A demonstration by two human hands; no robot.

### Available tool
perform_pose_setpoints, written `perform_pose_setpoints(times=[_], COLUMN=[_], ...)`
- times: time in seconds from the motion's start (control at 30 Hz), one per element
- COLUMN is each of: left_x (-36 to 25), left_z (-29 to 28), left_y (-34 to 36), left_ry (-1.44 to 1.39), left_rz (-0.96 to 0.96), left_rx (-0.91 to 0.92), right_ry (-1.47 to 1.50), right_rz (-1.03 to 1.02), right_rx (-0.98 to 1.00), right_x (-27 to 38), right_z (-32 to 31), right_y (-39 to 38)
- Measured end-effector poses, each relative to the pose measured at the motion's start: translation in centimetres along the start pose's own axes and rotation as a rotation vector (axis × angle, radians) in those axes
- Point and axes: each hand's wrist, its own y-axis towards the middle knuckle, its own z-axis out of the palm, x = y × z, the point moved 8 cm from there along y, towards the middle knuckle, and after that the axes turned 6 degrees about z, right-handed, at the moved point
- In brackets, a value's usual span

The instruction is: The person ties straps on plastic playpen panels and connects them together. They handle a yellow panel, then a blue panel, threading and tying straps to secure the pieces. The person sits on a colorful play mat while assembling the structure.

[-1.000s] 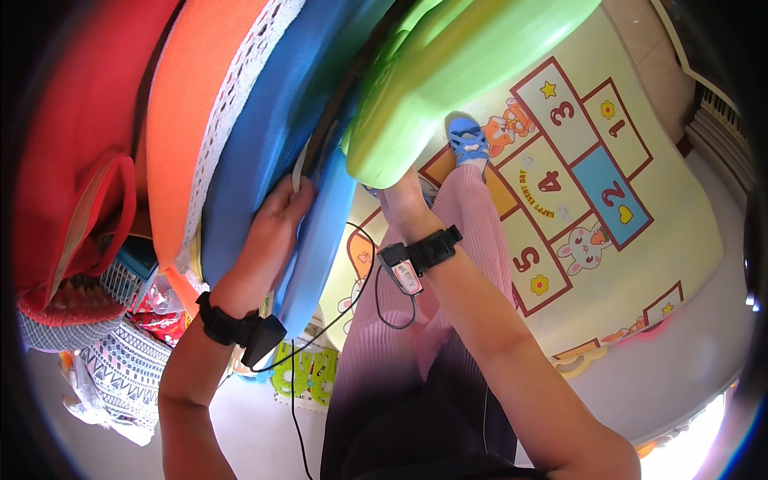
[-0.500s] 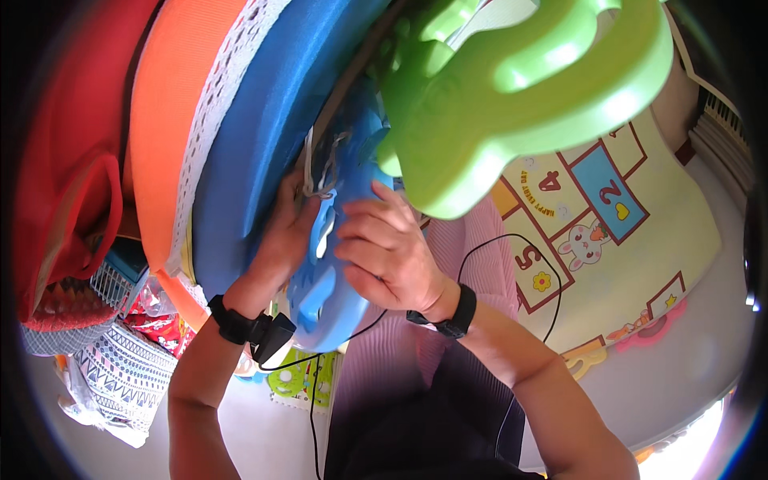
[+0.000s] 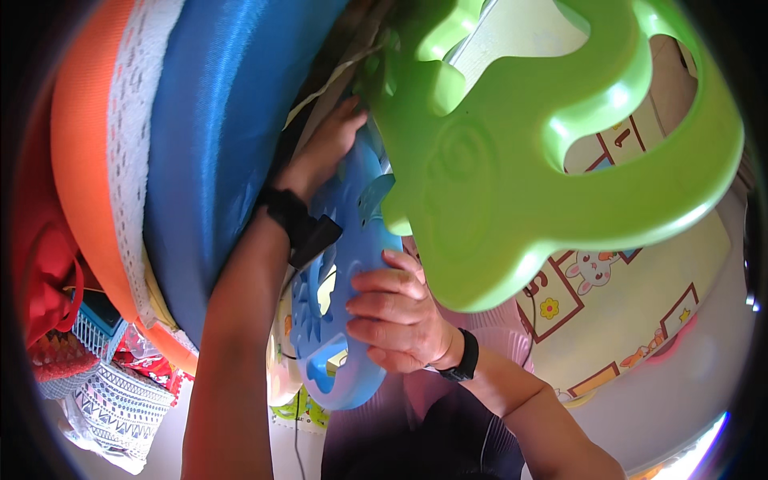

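Note:
A light blue moulded plastic panel (image 3: 364, 300) with cut-out openings stands tilted in front of me. My right hand (image 3: 400, 316) is closed on its right edge, fingers lying across the front. Higher up, my left hand (image 3: 332, 140) reaches along the panel's upper left side with its fingers bent; what they hold, if anything, is hidden. A thin pale strap (image 3: 328, 84) runs just above that hand. To the right, a large green plastic panel (image 3: 488, 176) with looped openings and a raised spiral hangs in front of part of the blue panel.
Blue (image 3: 212, 144) and orange (image 3: 84, 152) fabric rolls with a white perforated band (image 3: 132, 144) rise at the left. A printed play mat (image 3: 632, 296) covers the right side. A patterned bag (image 3: 120, 408) and a blue wire basket (image 3: 100, 324) sit at lower left.
My left hand has moved up and away from the strap's loose loops, which no longer show. My right hand and the blue panel sit lower; the green panel appears larger and lower.

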Motion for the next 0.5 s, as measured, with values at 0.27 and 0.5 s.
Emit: perform_pose_setpoints(times=[0.27,0.5], left_x=[6.9,8.0], left_z=[-1.6,-1.6], left_y=[5.2,10.5], left_ry=[0.082,0.605], left_rz=[-0.175,-0.015], left_rx=[0.058,0.101], right_ry=[-0.038,-0.08], right_rz=[0.02,-0.079], right_rx=[0.097,0.138], right_x=[-0.2,0.4], right_z=[0.6,0.0], right_y=[-0.9,-0.8])
